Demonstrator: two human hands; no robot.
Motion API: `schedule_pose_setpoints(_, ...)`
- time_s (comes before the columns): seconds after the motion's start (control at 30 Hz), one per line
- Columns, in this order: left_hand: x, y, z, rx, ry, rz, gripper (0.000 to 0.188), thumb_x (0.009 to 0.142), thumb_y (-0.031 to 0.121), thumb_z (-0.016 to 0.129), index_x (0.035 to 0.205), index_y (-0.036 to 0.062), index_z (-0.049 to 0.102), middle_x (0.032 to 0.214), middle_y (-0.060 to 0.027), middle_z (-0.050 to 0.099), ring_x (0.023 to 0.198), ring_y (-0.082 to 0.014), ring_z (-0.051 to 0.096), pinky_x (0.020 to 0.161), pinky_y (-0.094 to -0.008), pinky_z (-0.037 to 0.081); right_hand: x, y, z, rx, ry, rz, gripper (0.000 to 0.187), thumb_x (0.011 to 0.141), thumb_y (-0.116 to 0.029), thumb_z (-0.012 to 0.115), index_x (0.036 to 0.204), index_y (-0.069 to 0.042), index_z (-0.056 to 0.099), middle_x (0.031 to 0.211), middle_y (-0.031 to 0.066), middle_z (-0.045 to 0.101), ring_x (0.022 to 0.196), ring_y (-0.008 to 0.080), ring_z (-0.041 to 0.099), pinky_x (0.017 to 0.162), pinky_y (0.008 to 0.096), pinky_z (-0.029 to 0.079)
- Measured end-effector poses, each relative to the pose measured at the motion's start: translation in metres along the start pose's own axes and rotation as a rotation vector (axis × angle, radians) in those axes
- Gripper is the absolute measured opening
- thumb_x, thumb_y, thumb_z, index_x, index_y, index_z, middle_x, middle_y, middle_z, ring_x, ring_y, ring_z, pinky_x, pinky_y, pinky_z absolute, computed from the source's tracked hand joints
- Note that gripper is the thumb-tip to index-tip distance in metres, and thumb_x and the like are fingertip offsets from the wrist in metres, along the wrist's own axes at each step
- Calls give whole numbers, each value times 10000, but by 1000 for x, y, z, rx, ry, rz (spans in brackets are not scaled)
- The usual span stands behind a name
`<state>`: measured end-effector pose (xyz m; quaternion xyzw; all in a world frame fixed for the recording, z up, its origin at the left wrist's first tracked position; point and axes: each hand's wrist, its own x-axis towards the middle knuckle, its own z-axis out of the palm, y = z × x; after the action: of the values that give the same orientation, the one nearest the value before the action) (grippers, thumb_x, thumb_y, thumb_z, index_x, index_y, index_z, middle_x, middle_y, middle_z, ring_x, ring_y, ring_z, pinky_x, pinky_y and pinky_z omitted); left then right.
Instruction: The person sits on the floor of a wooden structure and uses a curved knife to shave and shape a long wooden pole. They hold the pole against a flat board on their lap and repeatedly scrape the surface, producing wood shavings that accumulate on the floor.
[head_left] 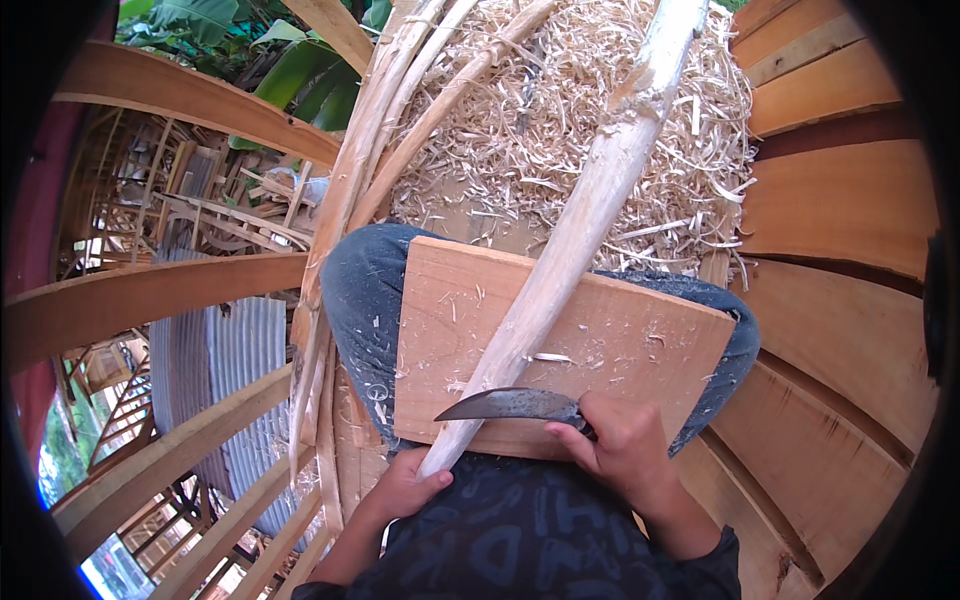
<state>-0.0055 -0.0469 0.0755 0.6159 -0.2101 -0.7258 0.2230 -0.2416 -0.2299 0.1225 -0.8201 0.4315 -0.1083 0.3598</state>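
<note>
From where I stand, the seated person has a long, pale debarked pole (548, 295) slanting from the top right of the frame to the lower centre, over a square wooden board (640, 350) laid across the lap. The left hand (408, 486) has its fingers closed round the pole's lower end. The right hand (628, 436), just right of lower centre, grips a curved-blade knife (515, 404), its blade crossing above the pole; I can't tell whether they touch. Curled wood shavings (490, 145) heap up at top centre.
</note>
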Motion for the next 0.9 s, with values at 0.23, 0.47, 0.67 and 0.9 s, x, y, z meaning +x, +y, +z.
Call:
schedule_pose_setpoints(0.23, 3, 2, -3, -3, -44, 12, 348, 809, 319, 612, 913, -11, 572, 705, 10, 529, 667, -72, 469, 597, -247, 398, 7, 4, 2, -215, 57, 70, 403, 751, -412, 649, 602, -87, 464, 484, 72, 465, 404, 245, 489, 380, 342, 371)
schedule_pose_setpoints(0.47, 3, 7, -1, -39, -66, 37, 353, 812, 322, 604, 913, -14, 569, 712, 1, 531, 677, -76, 470, 606, -252, 401, 15, 8, -3, -343, 181, 7, 417, 696, -414, 687, 572, -96, 447, 481, 61, 428, 411, 233, 464, 388, 337, 344)
schedule_pose_setpoints(0.67, 3, 8, -1, -9, -57, 39, 362, 813, 320, 600, 923, -23, 568, 720, -12, 543, 676, -83, 474, 613, -256, 407, 13, 19, 0, -358, 287, 32, 422, 733, -392, 669, 573, -69, 450, 479, 45, 397, 422, 202, 442, 404, 315, 330)
schedule_pose_setpoints(0.9, -7, 3, 6, 146, 77, 137, 354, 802, 274, 617, 987, -25, 577, 754, -67, 602, 718, -103, 542, 658, -276, 440, -24, 97, -105, 2, 912, 540, 456, 899, -390, 499, 596, -73, 372, 542, -70, 273, 503, 55, 237, 443, 260, 173)
